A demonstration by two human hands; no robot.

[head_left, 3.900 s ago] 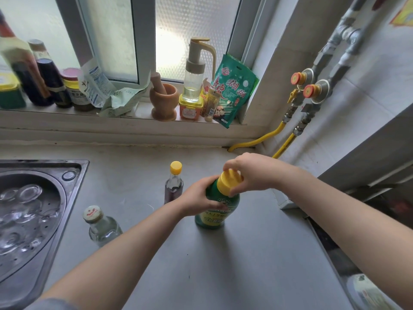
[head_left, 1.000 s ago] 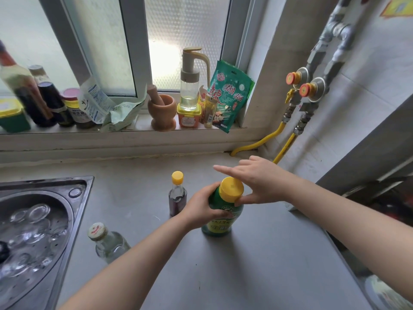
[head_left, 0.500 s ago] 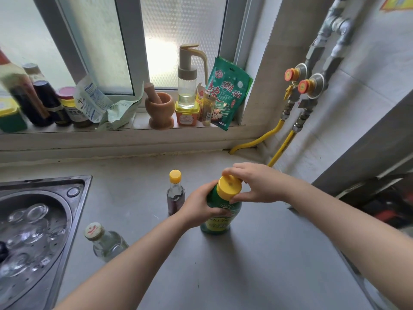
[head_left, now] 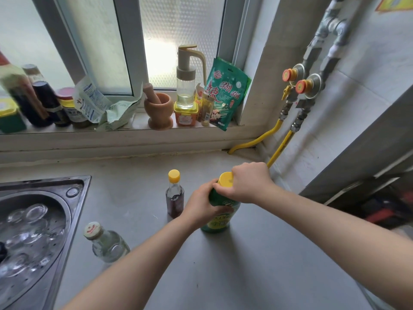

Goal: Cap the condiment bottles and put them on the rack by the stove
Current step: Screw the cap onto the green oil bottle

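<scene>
1. Grey tabletop point(head_left: 257, 265) below a frosted window, and I'm looking down at both hands working over it.
2. My left hand point(head_left: 201, 205) wraps the body of the green plastic bottle with the yellow label point(head_left: 218, 222), fingers curled round it, the bottle standing upright on the tabletop.
3. My right hand point(head_left: 250, 183) sits on top, fingers curled round the round yellow cap point(head_left: 225, 179) on the bottle's neck.
4. Just left of it stands a small glass bottle of dark sauce with a yellow cap point(head_left: 175, 196), upright, apart from my hand.
5. Nearer me, by the steel sink point(head_left: 73, 211), a clear glass bottle with a white and red crown cap point(head_left: 107, 243) stands on the tabletop.
6. Up on the windowsill point(head_left: 138, 125): a wooden mortar and pestle point(head_left: 158, 109), a clear pump dispenser point(head_left: 186, 83), a green snack packet point(head_left: 226, 92).
</scene>
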